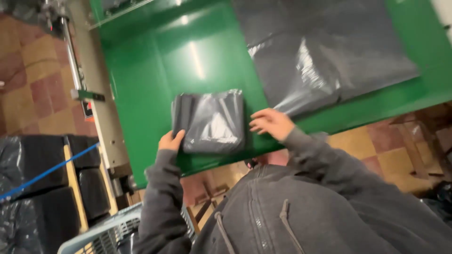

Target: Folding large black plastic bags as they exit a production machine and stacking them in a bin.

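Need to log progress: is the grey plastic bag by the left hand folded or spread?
Folded: grey plastic bag is a compact layered rectangle on the green table.

Operator clothing: dark grey hooded sweatshirt

Long sleeves reach both wrists; front zip runs down the centre (two matching grey drawcords hang beside it); hands bare.

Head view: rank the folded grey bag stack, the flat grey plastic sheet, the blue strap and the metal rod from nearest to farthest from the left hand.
1. Folded grey bag stack: gripped at its lower left corner by the left hand.
2. Flat grey plastic sheet: spread on the green table, up to the right.
3. Blue strap and metal rod: both off to the left, too close to call.
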